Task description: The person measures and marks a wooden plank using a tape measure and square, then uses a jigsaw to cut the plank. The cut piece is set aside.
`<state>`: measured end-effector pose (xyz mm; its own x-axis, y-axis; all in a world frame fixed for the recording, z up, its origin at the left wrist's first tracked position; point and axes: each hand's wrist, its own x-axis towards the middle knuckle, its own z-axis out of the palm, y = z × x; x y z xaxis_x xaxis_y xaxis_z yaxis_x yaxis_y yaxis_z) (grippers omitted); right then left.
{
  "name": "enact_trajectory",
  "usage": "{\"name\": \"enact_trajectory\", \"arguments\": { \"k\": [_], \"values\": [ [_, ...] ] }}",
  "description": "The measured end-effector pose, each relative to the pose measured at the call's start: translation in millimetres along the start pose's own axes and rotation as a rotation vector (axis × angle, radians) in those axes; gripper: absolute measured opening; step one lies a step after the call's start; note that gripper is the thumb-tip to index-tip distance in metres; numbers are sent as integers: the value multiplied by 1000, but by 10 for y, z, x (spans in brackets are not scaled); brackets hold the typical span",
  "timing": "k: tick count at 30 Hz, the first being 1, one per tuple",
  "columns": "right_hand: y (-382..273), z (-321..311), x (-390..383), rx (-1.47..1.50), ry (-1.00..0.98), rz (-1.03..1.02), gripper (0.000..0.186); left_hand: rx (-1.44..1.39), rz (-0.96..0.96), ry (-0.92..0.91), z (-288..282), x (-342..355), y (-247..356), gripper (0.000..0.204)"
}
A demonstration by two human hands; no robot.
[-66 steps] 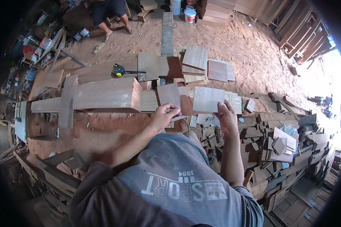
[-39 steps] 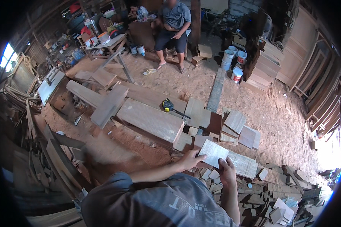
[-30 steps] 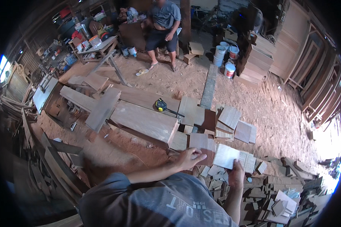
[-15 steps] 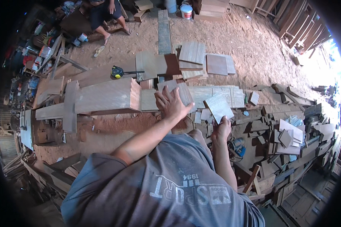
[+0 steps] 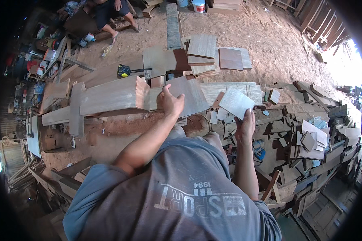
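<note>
My left hand (image 5: 172, 103) is over the left part of a flat brownish wood panel (image 5: 192, 95), thumb and index finger apart, the other fingers partly hidden. Whether it touches the panel is hard to see. That panel lies across the long pale board of the bench (image 5: 213, 89) and juts toward me. In my right hand (image 5: 245, 125) is a small square wood panel (image 5: 236, 102), pinched at its near right corner and held up above the bench's right part. A reddish-brown wood piece (image 5: 218, 99) shows partly behind it.
A yellow-black tape measure (image 5: 124, 71) lies beyond the bench, left of stacked wood panels (image 5: 202, 46). A large plank (image 5: 110, 96) fills the bench's left. Wood offcuts (image 5: 309, 140) pile up at right. Another person's legs (image 5: 116, 26) show at far left.
My left hand has shifted left across the brownish panel, uncovering more of it. My right hand has moved slightly right and up with the square panel, whose face now shows more fully.
</note>
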<state>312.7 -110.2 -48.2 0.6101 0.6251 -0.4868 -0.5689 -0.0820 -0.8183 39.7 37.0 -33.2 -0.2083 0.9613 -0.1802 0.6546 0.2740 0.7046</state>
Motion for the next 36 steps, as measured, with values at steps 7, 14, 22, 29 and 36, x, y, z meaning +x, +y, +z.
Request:
{"name": "enact_trajectory", "arguments": {
  "k": [7,14,22,29,36],
  "values": [
    [-4,344,34,-21,-129,-27,43,-112,-14,23,25,-80,-107,69],
    [1,602,144,-36,-311,-43,45,-29,252,130,-172,-198,-256,55],
    [48,632,9,-307,-518,89,30,-428,7,-519,-247,-454,-74,36],
    [-633,257,810,-425,-385,13,44,-337,78,-830,-469,-388,-57,41],
    [-1433,-171,2142,-534,-204,-84,33,-431,-50,-811,-538,-348,-394,39]
  ]
}}
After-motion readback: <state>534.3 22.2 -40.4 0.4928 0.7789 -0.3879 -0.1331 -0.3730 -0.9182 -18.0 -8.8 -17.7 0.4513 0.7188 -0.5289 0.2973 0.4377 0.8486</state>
